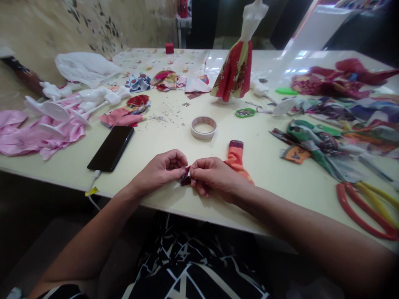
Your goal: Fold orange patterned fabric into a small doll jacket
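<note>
Small dark red piece [186, 181] near the edge of the table [274, 178]
My left hand [162, 168] and right hand [216, 176] both pinch it, orange cloth [236, 160] just beside the right

Glare whitens the far tabletop [282, 64] while dim corners seem blurred.

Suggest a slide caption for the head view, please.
Left hand and right hand pinch a small dark-red fabric piece before a round white tape roll on a yellowish table.
</note>
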A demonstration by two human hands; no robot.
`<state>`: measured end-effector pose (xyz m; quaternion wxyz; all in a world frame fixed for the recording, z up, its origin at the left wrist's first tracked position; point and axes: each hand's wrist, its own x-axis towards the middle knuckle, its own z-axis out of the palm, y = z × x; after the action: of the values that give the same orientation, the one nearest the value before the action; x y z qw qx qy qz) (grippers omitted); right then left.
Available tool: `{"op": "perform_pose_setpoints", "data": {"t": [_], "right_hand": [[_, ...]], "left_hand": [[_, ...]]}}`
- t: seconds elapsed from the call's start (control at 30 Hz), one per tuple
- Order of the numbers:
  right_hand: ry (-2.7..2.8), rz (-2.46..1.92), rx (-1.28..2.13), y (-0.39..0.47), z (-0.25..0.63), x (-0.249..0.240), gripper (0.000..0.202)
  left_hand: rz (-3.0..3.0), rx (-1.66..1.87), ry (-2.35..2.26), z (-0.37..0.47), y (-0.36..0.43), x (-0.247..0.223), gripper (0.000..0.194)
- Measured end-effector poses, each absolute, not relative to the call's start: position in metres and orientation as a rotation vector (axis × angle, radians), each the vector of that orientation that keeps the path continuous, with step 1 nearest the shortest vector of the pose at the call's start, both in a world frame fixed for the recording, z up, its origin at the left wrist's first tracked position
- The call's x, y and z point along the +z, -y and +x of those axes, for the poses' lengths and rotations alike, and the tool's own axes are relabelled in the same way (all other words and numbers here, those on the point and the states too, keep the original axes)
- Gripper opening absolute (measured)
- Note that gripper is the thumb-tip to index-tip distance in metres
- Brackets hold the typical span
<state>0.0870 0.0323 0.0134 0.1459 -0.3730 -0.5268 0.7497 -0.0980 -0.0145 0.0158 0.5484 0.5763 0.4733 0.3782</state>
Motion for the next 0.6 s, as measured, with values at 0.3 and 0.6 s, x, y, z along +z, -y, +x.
{"op": "perform_pose_setpoints", "data": {"t": [0.3,0.6], "right_hand": [[1.510,-1.089,2.158,-0.0321,0.0868,0.0160,0.012],[1.473,-1.065,2.174,-0.0322,0.0882,0.0157,0.012]], "left_hand": [[1.386,0.899,-1.197,-0.0987,0.0140,0.0151,0.013],[1.374,0.840,-1.286,-0.0986,0.0145,0.0205,0.011]]}}
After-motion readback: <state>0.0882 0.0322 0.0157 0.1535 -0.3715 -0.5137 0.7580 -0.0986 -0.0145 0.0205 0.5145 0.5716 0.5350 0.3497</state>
